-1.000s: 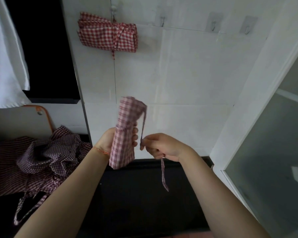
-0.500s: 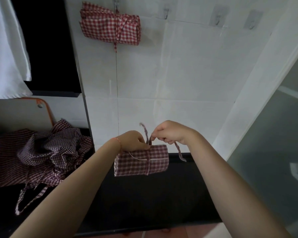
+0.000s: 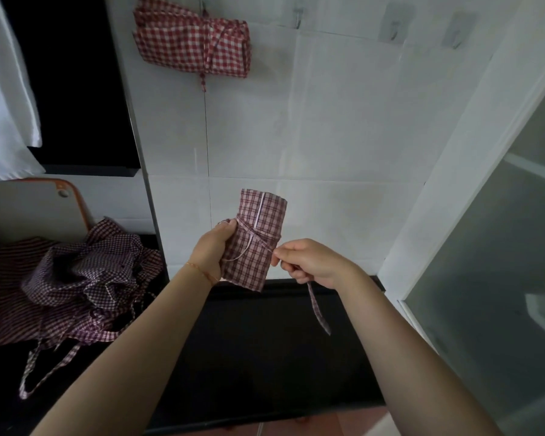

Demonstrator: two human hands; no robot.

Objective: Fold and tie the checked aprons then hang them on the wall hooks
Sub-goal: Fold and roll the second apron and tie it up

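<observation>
A folded checked apron bundle (image 3: 258, 234) stands upright in front of the white tiled wall, with its strap wound across the middle. My left hand (image 3: 213, 248) grips the bundle's left side. My right hand (image 3: 309, 262) pinches the apron strap (image 3: 318, 311) just right of the bundle, and the strap's loose end hangs below my fist. A red checked apron (image 3: 192, 42), folded and tied, hangs from a wall hook at the top. Three bare wall hooks (image 3: 392, 26) sit in a row to its right.
A heap of unfolded checked aprons (image 3: 76, 284) lies on the dark counter (image 3: 265, 357) at the left. A white cloth (image 3: 4, 99) hangs at the upper left. A frosted glass door (image 3: 491, 262) stands along the right.
The bundle has turned from lying sideways to standing upright. My right hand has dropped from above the bundle to its right side, pulling the strap across it.
</observation>
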